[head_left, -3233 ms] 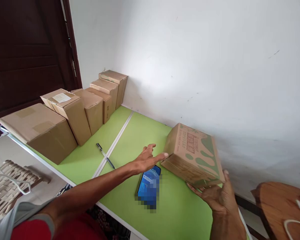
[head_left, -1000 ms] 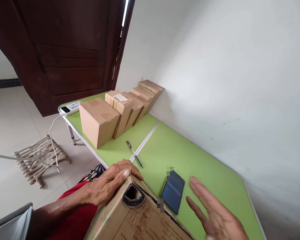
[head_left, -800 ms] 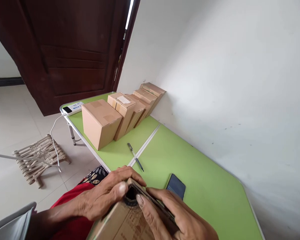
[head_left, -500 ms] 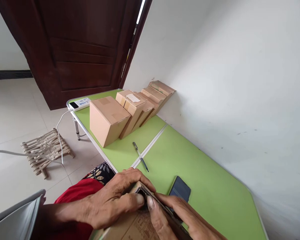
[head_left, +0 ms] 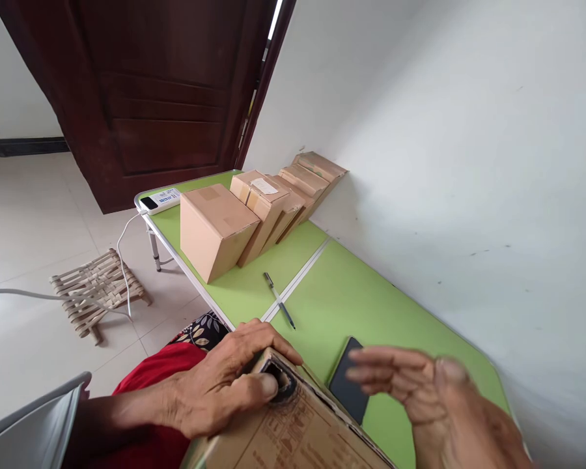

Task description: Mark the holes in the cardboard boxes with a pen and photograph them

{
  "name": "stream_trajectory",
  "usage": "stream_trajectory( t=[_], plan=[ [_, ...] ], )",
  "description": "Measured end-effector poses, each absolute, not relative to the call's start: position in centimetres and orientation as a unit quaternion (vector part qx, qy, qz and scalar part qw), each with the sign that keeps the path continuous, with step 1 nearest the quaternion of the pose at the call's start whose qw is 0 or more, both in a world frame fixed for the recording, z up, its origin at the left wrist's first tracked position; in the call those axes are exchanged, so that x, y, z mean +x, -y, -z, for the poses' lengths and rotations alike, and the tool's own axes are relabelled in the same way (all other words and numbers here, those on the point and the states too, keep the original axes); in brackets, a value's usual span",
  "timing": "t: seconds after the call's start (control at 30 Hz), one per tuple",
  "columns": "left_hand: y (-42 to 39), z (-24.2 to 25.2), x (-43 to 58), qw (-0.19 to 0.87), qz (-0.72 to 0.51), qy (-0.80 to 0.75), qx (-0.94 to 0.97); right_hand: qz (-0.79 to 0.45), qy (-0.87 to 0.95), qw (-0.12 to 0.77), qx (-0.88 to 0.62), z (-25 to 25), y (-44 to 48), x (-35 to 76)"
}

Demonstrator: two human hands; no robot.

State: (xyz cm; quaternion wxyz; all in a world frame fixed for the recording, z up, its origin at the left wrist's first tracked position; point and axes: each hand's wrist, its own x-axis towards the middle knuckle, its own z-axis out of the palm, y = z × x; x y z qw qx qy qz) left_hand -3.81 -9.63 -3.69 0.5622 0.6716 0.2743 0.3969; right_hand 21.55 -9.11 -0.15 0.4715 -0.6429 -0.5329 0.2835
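A brown cardboard box with printed marks is tilted at the bottom of the view, with a dark-edged hole near its upper corner. My left hand grips that corner, the thumb at the hole and the fingers over the far edge. Off to the right, my right hand is raised beside the box, apart from it, fingers extended and slightly blurred, nothing visible in it. Behind its fingertips, a dark phone lies on the green table, partly covered.
Several cardboard boxes stand in a leaning row toward the wall. A pen lies near the table's seam. A white device with a cable sits at the far left corner. A woven stool stands on the floor.
My right hand has let go of the box edge and moved right, its fingers now extended. More of the hole and printed face shows. My left hand keeps its grip.
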Motion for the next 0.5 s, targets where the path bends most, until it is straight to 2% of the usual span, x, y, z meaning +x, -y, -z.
stream_trajectory(
  t=[0.03, 0.07, 0.13, 0.23, 0.37, 0.5],
  plan=[
    [9.5, 4.1, -4.0, 0.563, -0.396, -0.258, 0.678, -0.254, 0.502, 0.496, -0.661, 1.3, 7.3, 22.3],
    [9.4, 4.6, -4.1, 0.56, -0.397, -0.238, 0.687, -0.236, 0.514, 0.466, -0.68, 2.8, 5.4, 22.9],
    [9.0, 5.1, -4.4, 0.549, -0.401, -0.197, 0.706, -0.259, 0.608, 0.342, -0.668, 6.2, 1.8, 22.9],
    [8.4, 5.3, -4.7, 0.542, -0.402, -0.176, 0.717, -0.265, 0.643, 0.289, -0.658, 10.9, -1.8, 21.3],
    [8.1, 5.1, -4.9, 0.55, -0.399, -0.19, 0.708, -0.261, 0.655, 0.293, -0.646, 13.5, -3.1, 19.2],
    [8.4, 4.9, -5.1, 0.563, -0.399, -0.215, 0.691, -0.284, 0.646, 0.321, -0.632, 11.9, -2.8, 19.5]
  ],
)
